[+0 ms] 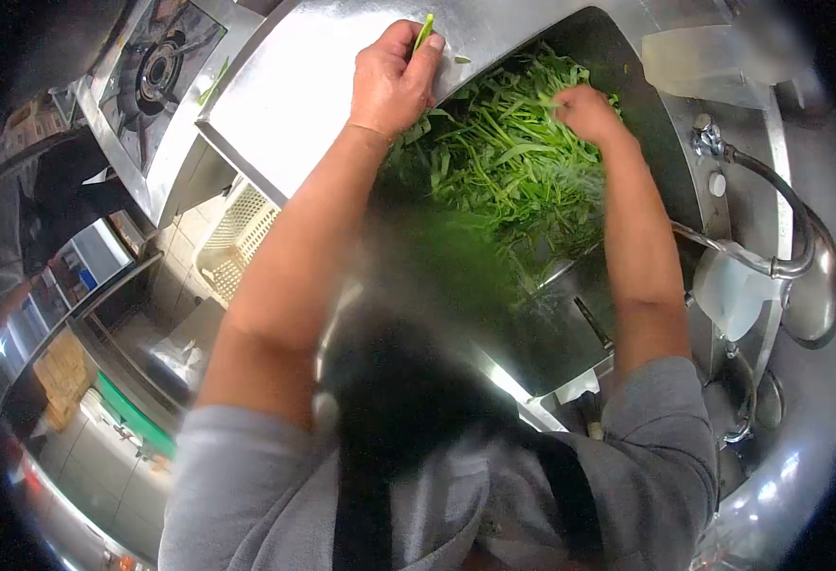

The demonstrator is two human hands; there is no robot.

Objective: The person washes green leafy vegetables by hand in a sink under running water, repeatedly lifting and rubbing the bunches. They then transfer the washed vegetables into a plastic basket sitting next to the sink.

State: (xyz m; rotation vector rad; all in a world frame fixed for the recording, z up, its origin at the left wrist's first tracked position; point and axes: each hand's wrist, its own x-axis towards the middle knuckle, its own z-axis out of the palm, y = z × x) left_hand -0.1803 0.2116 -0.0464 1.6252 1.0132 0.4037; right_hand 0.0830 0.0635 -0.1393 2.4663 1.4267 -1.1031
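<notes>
Long green leafy stems (508,152) lie heaped in a dark metal sink (600,48). Over the steel counter (294,86), at the sink's left edge, my left hand (394,81) is closed on a short green stem that pokes up between thumb and fingers. A small green bit (462,59) lies on the counter just right of it. My right hand (589,114) is at the right side of the heap, its fingers curled together among the stems; a pale green piece shows at the fingertips.
A gas burner (159,71) stands at the upper left. Below the counter is a cream plastic basket (237,238). Right of the sink are a tap (708,133) with a curved pipe, a clear container (689,67) and a whitish container (732,290).
</notes>
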